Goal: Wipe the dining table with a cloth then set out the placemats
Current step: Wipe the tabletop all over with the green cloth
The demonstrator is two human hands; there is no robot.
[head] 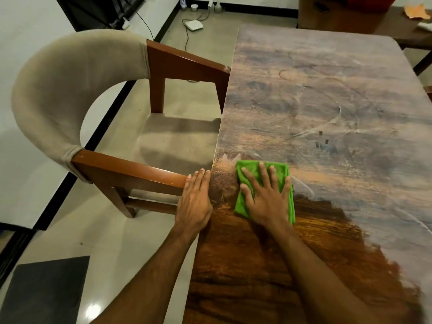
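Cloth (242, 203), green and folded, lies flat on the dining table (315, 94) near its 9 o'clock edge. It sits under the right hand (266, 199), whose straight, spread fingers (264, 174) press it and point toward 12 o'clock. The left hand (195, 202), fingers straight and together, rests on the table edge at the cloth's 9 o'clock, by the chair (58, 85) armrest.

Left hand (195, 199): bare, with tendon ridges and knuckles marked across the back.
Right hand (266, 197): bare, with short nails and tendon ridges visible.
Left forearm (149, 272), right forearm (327, 277): both bare and lean, uncovered down to the frame's lower edge.
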